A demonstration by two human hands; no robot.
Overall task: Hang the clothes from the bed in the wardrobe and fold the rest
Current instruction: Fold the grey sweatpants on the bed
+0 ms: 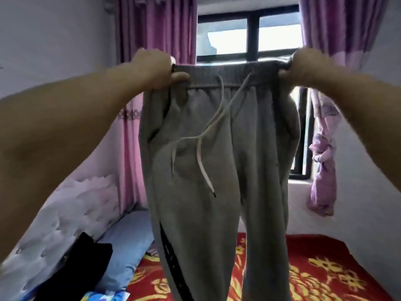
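i see 1 pair of grey sweatpants [208, 161] held up by the waistband corners, left hand [153, 68] and right hand [308, 65] each gripping it (2 drawstrings dangling), legs hanging over the bed [314, 268].

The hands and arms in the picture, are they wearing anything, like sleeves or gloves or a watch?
No. The left hand and the right hand are bare, with no gloves, and no rings show in this blurry view. Both forearms are bare too: no sleeve reaches into the picture, and no watch or bracelet shows at either wrist.
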